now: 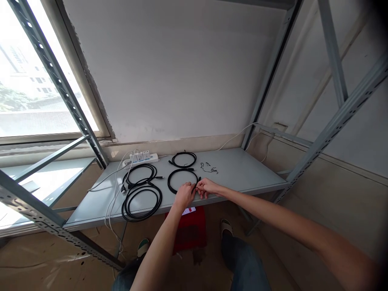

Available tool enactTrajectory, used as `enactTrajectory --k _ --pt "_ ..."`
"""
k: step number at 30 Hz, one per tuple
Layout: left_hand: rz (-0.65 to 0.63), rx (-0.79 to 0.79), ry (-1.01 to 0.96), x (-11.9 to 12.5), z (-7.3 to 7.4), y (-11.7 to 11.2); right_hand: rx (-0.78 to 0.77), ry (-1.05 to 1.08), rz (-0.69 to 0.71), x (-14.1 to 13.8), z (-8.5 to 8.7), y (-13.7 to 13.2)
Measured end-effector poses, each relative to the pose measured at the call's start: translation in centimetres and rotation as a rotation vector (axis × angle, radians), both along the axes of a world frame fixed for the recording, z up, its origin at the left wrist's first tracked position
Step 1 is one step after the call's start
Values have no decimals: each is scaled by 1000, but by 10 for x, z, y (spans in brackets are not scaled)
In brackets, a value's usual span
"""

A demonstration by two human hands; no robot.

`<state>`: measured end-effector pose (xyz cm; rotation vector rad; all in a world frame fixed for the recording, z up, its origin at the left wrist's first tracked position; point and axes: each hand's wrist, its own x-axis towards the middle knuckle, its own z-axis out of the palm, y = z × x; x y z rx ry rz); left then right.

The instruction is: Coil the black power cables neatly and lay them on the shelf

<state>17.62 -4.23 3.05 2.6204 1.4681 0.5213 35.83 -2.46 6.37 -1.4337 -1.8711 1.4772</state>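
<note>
At the front edge of the shelf, my left hand (184, 195) closes on the right side of a coiled black cable (171, 186). My right hand (207, 187) is right beside it, thumb and fingers pinched on a thin dark strand, which looks like a twist tie (197, 187), at the coil's edge. The fingers hide most of the strand. Behind this coil lies a smaller black cable coil (182, 166). Loose black twist ties (209, 167) are scattered to the right of the coils.
Two more cable coils (142, 205) lie at the left on the grey shelf (242, 169). A white power strip (153, 158) with plugs stands by the wall, and white cords hang over the front edge. Metal uprights (273, 68) frame the shelf. A red stool (190, 234) is underneath.
</note>
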Motion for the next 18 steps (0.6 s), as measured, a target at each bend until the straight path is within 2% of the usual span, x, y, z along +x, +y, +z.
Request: enactTrajectory --k 1,4,6,10,13,15,16,18 --pt "-2 0 -3 0 0 0 129 -89 46 0 2 -2" --pt "-1 3 -15 1 -1 1 642 -451 189 0 8 -7" --pt "16 3 -15 2 -1 1 913 -678 332 -1 11 -8" --pt "43 0 -10 3 -2 1 1189 -978 641 -3 15 -7" --pt "23 6 -13 2 -2 1 1265 -1073 737 -6 19 -8" --pt "24 7 -9 2 -2 1 1203 -1066 720 -9 21 -9" --pt "28 11 -10 2 -2 1 1139 -1039 670 -11 22 -9" --pt "30 22 -17 2 -2 1 953 -911 464 -14 20 -9"
